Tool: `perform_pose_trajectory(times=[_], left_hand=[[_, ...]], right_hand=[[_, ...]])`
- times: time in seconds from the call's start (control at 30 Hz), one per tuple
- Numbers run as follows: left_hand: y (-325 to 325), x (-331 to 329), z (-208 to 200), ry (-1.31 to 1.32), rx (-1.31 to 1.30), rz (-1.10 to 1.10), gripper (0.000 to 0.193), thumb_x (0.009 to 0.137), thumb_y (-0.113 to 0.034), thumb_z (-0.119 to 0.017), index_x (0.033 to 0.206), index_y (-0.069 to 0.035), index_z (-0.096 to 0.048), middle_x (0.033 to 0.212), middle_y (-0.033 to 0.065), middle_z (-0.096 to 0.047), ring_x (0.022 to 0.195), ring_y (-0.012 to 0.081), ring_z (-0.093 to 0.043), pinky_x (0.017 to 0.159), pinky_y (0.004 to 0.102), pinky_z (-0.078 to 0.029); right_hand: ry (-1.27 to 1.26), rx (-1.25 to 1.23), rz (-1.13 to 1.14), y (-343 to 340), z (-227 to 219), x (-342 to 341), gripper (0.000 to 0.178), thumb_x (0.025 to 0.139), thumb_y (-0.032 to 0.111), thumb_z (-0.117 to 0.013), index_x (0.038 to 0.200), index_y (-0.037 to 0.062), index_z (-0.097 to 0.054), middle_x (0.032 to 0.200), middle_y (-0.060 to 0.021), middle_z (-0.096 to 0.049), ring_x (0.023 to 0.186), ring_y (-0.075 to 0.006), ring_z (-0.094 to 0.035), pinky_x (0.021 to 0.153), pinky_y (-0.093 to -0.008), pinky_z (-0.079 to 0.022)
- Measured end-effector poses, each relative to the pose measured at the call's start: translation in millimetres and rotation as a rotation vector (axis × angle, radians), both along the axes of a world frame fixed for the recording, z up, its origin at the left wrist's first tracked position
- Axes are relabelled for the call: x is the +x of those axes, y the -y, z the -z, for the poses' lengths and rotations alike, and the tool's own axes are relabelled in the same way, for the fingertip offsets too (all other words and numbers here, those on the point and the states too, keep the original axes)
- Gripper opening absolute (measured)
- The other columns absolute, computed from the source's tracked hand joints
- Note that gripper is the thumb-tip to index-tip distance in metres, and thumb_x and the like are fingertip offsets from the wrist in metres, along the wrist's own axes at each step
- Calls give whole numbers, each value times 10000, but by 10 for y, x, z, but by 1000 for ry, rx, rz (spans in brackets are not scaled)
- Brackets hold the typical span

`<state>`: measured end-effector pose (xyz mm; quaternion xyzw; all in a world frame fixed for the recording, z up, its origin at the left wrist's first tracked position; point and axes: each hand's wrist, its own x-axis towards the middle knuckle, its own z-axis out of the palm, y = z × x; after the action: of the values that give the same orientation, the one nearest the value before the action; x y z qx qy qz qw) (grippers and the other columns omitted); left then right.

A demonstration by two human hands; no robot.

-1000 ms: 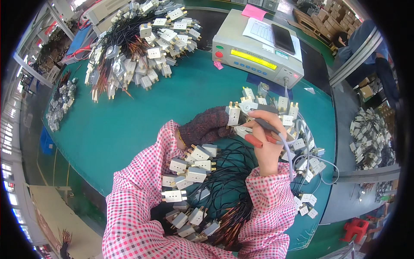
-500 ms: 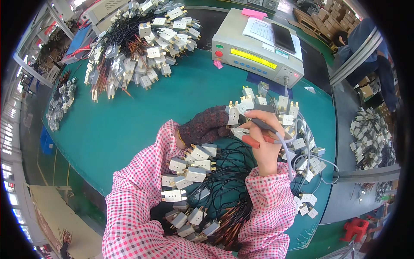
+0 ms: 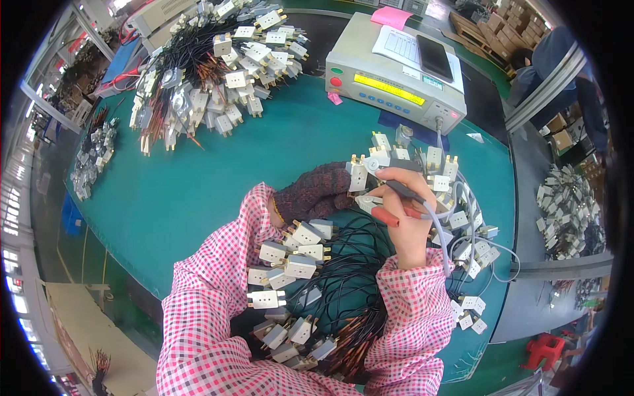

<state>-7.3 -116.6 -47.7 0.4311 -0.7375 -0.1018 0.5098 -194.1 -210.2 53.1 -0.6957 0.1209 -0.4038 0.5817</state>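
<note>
My left hand (image 3: 316, 193), in a dark knitted glove, pinches a white plug connector (image 3: 357, 177) with brass prongs between thumb and fingers. Bare and closed, my right hand (image 3: 413, 214) grips a pair of test clips: a red-handled clip (image 3: 385, 216) and a black-handled clip (image 3: 404, 191) on grey leads. The clips' metal jaws are at the connector, one near its top and one near its bottom; whether both bite on its contacts I cannot tell. Below my hands lie more white and grey connectors (image 3: 300, 266) with black wires (image 3: 353, 257) ending in brown tips.
A bench tester (image 3: 389, 79) with a yellow display stands at the back, a phone (image 3: 434, 57) and papers on top. Large wired connector piles lie at the back left (image 3: 228, 79) and right of my hand (image 3: 472, 254). A grey lead (image 3: 508, 264) loops there. Another person (image 3: 561, 79) is at far right.
My hands, the connector and the clips keep almost the same place. The person at the far right has shifted slightly.
</note>
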Motion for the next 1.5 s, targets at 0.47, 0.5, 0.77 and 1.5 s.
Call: perform_pose_trajectory(times=[0.47,0.5,0.77,1.5], left_hand=[[11,-96,-253,-151,87,77,259,841,58,-563,1086,-25,-555,925,96,-556,805,222,-541,767,350,-445],[14,-80,-217,-149,88,75,259,841,58,-563,1086,-25,-555,925,96,-556,805,222,-541,767,350,-445],[26,-29,-92,-50,-15,10,422,781,56,-637,1174,-53,-526,1035,136,-591,956,335,-577,840,411,-439],[-1362,-1180,-743,-1113,551,-491,423,858,-300,-568,1206,-94,-445,874,52,-627,550,81,-491,487,240,-430]], right_hand=[[-38,-50,26,28,47,2,226,820,-101,-507,992,4,-609,892,-68,-588,747,-175,-661,646,-230,-483],[-36,-50,23,30,48,4,226,820,-101,-507,992,4,-609,892,-68,-588,747,-175,-661,646,-230,-483],[-97,-127,30,57,23,-24,251,774,-122,-508,969,-11,-621,902,-80,-589,775,-197,-677,661,-240,-488],[-535,-616,-26,54,143,227,160,815,89,-499,927,77,-614,787,-99,-566,652,-254,-633,607,-362,-506]])
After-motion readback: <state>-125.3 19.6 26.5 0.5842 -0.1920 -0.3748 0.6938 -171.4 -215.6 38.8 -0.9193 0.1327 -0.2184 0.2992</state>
